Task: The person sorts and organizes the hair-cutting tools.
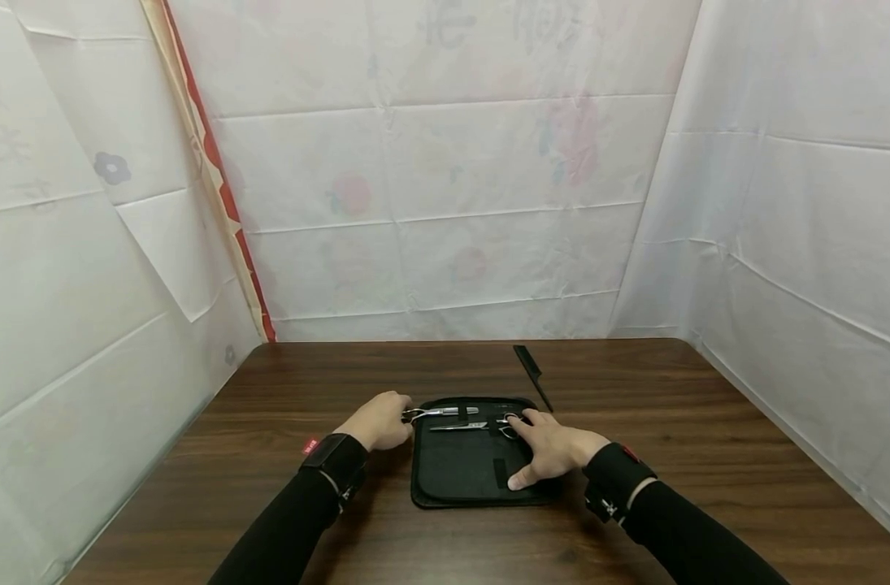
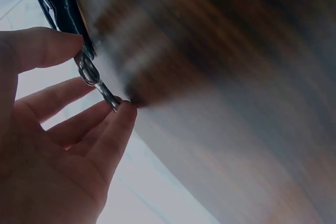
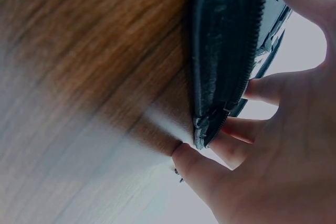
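A black zippered case [image 1: 459,471] lies opened flat on the table, with two pairs of silvery scissors on it. The upper scissors [image 1: 452,412] point right, their finger rings past the case's left edge. My left hand [image 1: 380,420] pinches those rings; in the left wrist view the thumb and fingertips meet the metal handle [image 2: 89,72]. Lower down, the second scissors [image 1: 462,426] point left, their rings beside my right fingertips. My right hand [image 1: 550,448] rests spread over the case's right side, thumb near its lower part. The right wrist view shows fingers along the zippered edge [image 3: 231,51].
A black tail comb [image 1: 532,374] lies on the wooden table [image 1: 306,512] behind the case, to the right. White sheeting [image 1: 445,268] hangs along the table's back and sides.
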### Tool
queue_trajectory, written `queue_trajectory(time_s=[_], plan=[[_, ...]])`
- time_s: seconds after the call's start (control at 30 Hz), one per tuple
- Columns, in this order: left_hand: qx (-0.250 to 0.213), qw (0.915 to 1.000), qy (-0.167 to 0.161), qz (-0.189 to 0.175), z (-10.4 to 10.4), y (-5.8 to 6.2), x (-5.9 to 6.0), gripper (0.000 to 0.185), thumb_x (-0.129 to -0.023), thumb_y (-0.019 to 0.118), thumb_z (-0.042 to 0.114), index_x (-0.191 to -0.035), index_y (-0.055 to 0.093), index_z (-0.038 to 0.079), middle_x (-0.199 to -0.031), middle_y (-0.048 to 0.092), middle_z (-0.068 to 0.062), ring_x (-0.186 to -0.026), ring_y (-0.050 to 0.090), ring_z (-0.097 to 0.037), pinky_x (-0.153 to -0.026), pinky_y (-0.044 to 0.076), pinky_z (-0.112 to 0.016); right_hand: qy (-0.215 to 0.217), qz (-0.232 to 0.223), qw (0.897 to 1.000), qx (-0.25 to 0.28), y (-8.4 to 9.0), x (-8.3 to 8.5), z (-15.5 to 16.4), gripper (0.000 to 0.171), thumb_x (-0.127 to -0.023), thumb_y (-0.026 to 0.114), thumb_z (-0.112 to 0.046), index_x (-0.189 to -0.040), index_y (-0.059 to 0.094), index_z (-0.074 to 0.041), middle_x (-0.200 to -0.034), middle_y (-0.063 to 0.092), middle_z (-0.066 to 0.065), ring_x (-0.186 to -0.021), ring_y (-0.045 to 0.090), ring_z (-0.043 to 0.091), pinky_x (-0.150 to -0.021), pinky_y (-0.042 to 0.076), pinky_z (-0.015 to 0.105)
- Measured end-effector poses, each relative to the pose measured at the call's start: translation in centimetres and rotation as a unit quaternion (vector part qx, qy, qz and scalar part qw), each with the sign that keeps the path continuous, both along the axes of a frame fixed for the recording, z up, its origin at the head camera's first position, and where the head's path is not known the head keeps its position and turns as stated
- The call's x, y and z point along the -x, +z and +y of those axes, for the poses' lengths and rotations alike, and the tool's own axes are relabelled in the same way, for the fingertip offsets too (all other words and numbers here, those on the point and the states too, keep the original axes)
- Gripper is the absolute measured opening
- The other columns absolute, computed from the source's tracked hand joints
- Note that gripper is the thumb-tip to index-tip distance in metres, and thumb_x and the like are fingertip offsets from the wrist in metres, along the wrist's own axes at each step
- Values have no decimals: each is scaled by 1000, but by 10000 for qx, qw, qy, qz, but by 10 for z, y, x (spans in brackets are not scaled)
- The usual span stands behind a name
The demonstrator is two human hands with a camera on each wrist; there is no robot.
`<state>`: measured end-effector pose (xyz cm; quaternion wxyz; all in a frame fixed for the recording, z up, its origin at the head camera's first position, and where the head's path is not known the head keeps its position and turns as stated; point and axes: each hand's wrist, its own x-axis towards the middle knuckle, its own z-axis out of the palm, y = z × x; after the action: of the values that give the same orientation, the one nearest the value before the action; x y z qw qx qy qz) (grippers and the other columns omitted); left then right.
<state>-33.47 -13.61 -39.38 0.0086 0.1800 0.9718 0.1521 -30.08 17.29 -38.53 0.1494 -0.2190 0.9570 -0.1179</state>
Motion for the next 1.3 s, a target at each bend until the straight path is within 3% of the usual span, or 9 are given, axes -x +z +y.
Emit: queue_trajectory(time_s=[0.2, 0.37, 0.53, 0.87, 1.3], plan=[[18, 10000, 55, -52, -6, -1, 0, 38, -95, 68, 15, -131, 64, 1, -127, 61, -20, -122, 58, -39, -100, 48, -53, -16, -24, 10000, -23, 0, 0, 0, 104, -81, 83, -52, -159, 32, -6, -162, 23, 23, -149, 23, 43, -110, 35, 60], [60, 9994, 257, -220, -9, 3, 0, 48, -96, 69, 23, -137, 60, 0, -134, 58, -22, -127, 54, -41, -102, 46, -56, -45, -23, 10000, -15, 1, 1, -1, 104, -81, 83, -52, -159, 32, -6, -162, 23, 23, -148, 24, 43, -110, 35, 60], [188, 9993, 313, -112, -10, 6, -1, 51, -95, 72, 27, -134, 61, -4, -130, 62, -22, -124, 57, -39, -102, 46, -55, -44, -40, 10000, 3, 2, 0, -1, 104, -81, 83, -51, -159, 32, -6, -162, 23, 24, -149, 24, 43, -110, 35, 61], [154, 9994, 302, 30, -11, 2, 3, 42, -93, 74, 25, -120, 66, -6, -118, 65, -20, -111, 62, -34, -96, 50, -51, -34, -63, 10000, 3, 1, 1, -1, 103, -81, 82, -52, -159, 32, -7, -163, 23, 23, -149, 23, 42, -110, 35, 60], [145, 9995, 283, 84, -8, 0, 4, 38, -92, 74, 23, -117, 68, -5, -116, 66, -18, -107, 63, -32, -94, 51, -49, -31, -88, 10000, 0, 1, 1, 0, 103, -82, 82, -52, -160, 32, -7, -163, 23, 22, -149, 23, 43, -110, 35, 60]])
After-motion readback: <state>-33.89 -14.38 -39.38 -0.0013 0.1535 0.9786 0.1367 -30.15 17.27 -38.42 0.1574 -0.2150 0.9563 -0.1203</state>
